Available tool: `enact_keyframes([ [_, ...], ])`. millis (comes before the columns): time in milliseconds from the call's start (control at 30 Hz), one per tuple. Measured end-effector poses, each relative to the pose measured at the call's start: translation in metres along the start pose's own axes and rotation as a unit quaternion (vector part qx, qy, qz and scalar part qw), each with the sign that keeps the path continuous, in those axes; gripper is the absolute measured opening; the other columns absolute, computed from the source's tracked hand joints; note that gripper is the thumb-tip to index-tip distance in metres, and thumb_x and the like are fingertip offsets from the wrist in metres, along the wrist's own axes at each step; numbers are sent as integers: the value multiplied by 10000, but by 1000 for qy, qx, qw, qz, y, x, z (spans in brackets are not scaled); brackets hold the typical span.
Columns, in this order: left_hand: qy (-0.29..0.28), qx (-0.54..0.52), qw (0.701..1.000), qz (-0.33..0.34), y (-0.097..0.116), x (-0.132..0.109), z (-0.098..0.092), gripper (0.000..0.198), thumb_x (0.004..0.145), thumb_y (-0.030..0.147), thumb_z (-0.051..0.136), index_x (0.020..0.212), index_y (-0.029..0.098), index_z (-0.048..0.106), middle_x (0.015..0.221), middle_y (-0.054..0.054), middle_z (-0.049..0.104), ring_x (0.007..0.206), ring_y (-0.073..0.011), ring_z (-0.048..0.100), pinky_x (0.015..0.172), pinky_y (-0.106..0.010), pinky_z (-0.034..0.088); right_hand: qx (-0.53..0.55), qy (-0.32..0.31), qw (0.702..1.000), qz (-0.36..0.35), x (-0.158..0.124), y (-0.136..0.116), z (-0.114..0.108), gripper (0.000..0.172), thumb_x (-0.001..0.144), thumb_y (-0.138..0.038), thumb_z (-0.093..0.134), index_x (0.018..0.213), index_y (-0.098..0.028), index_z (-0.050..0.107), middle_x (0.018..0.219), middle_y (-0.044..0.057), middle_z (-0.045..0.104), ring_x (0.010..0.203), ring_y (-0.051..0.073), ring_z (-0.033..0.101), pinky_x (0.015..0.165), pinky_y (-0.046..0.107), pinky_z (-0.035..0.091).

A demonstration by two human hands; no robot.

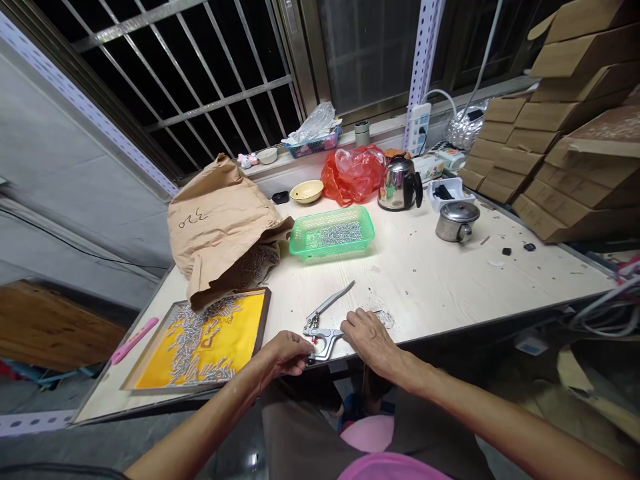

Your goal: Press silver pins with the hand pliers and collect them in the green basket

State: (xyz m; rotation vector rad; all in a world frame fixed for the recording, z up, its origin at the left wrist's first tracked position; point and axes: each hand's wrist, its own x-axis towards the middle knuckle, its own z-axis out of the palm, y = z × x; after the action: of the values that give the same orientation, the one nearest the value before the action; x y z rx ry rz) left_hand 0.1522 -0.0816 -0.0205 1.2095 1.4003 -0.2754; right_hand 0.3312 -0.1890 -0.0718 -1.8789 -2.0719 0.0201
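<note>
A grey metal hand tool like spring-loaded pliers (327, 340) lies at the table's front edge, its upper handle raised at a slant. My right hand (369, 337) is closed round the end of its lower handle. At the tool's jaw end, my left hand (291, 352) is pinched by a small red and dark part; what sits between the fingertips is too small to make out. Left of that hand is a shallow tray (264, 320) with a yellow lining and many small metal pins (187, 347). A green plastic basket (299, 247) farther back holds more small metal pieces (343, 233).
A big brown paper sack (220, 227) stands at the back left, a pink-handled tool (135, 340) at the left edge. Along the back are a cream bowl (307, 192), red plastic bag (353, 177), kettle (399, 185) and lidded metal pot (457, 223). Cardboard boxes (575, 147) are stacked right.
</note>
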Motion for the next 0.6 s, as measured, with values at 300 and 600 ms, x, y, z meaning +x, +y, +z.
enact_keyframes([
  [300,-19,8,1000,5,-6,8,-5,423,434,463,800,601,154,565,381,60,501,346,-69,445,387,-179,324,58,-62,996,-24,8,15,-20,485,783,-432,621,1193,-206,497,1274,123,448,1158,268,388,925,398,302],
  [600,-3,15,1000,2,-5,5,-3,384,481,445,793,593,160,562,394,68,493,362,-72,456,402,-184,342,45,-179,980,-73,58,45,-28,1078,529,-696,672,1370,-121,318,1291,196,429,1222,363,322,1018,527,198],
])
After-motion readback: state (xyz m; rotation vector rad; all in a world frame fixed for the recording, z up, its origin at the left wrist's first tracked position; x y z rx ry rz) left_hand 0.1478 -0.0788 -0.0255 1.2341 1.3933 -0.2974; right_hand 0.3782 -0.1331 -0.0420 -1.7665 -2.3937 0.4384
